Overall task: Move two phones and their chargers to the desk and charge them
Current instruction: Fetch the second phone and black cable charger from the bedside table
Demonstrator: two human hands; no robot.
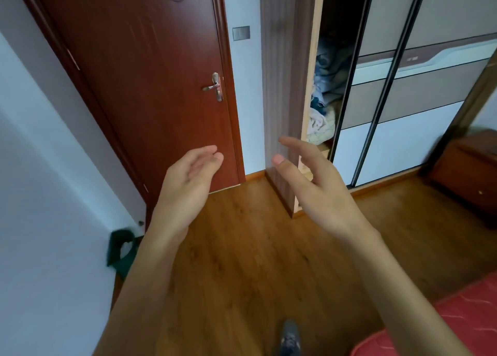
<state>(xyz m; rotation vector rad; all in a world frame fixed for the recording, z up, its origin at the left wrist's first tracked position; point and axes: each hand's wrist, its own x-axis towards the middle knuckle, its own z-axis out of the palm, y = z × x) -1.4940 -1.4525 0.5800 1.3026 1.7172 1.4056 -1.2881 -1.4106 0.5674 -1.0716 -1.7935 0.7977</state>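
Wooden flooring [242,261] is lying below both hands, and no phone, charger or desk is showing, so the person is likely risking a wasted search, or knocking the wardrobe edge [279,113] just beyond the right hand [309,186]. The left hand [188,180] and right hand are hovering, fingers loosely apart, holding and touching nothing.
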